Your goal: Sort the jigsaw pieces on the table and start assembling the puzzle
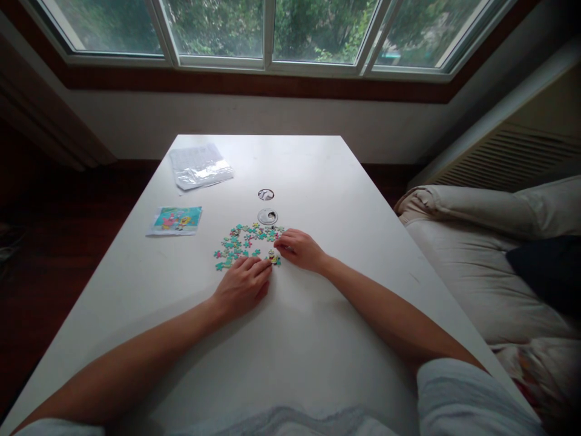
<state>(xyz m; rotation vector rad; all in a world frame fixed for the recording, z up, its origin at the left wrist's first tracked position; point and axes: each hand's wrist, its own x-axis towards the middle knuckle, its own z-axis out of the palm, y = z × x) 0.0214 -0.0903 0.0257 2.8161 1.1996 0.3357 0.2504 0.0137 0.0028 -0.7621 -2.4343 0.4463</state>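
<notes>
Small jigsaw puzzle pieces (233, 243), mostly teal and green with some pink and yellow, lie in a loose ring on the white table. My left hand (245, 280) rests at the ring's near side, palm down. Its fingers lie over the edge of the pieces, the thumb is apart from them, and a fingertip reaches a small yellow-and-red cluster of pieces (275, 258). On the right side of the ring, my right hand (299, 248) has its fingertips pinched together just above that cluster. What sits between those fingertips is mostly hidden, apparently a puzzle piece.
Beyond the ring, two round metal-rimmed fittings (267, 216) are set in the table (318, 339). A teal cartoon picture (176, 219) lies left, with a clear plastic bag holding paper (200, 166) behind it. A light sofa (472, 260) stands right, and windows (218, 30) line the far wall.
</notes>
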